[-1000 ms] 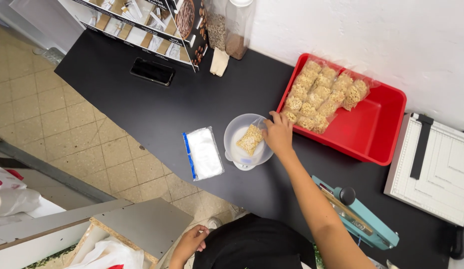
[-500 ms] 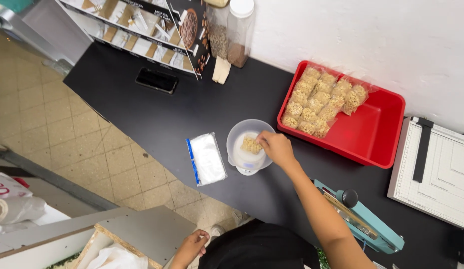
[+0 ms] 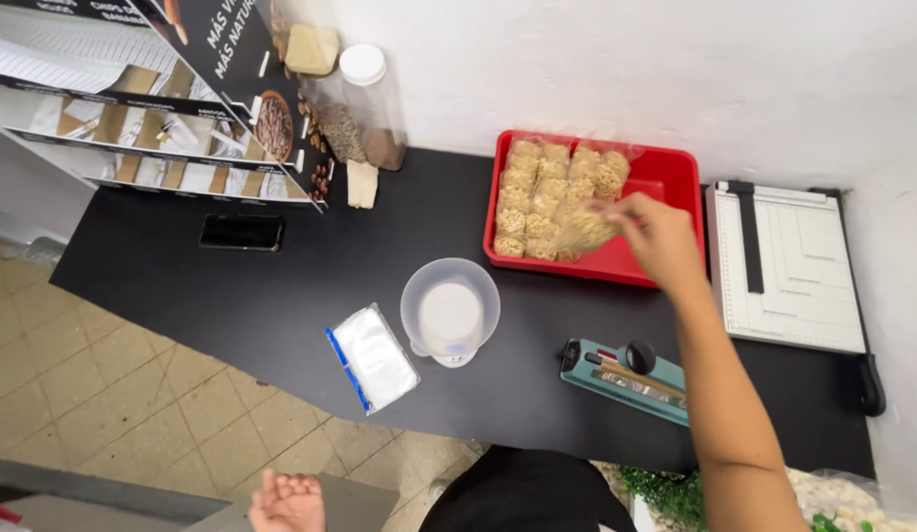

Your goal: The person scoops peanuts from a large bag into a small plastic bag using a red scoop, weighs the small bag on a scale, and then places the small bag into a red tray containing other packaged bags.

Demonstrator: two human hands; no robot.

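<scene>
Right hand: I am holding 1 clear bag of pale cereal pinched in closed fingers, hanging just over the front edge of the red tray.
Left hand: I am keeping it low at the bottom of the view, loosely curled, empty as far as I can tell, well apart from the counter work.
Step in hand: I judge I am setting this bag among the bags lying in rows in the tray.
Doing it well: I am aiming for the free red floor beside the rows, lowering flat, not crushing the contents.
Bag relative to hand: it is sticking out to the left of my fingers, touching them, blurred.
Nearby: the empty plastic bowl is sitting on a small scale, with flat empty bags just beside it.
</scene>
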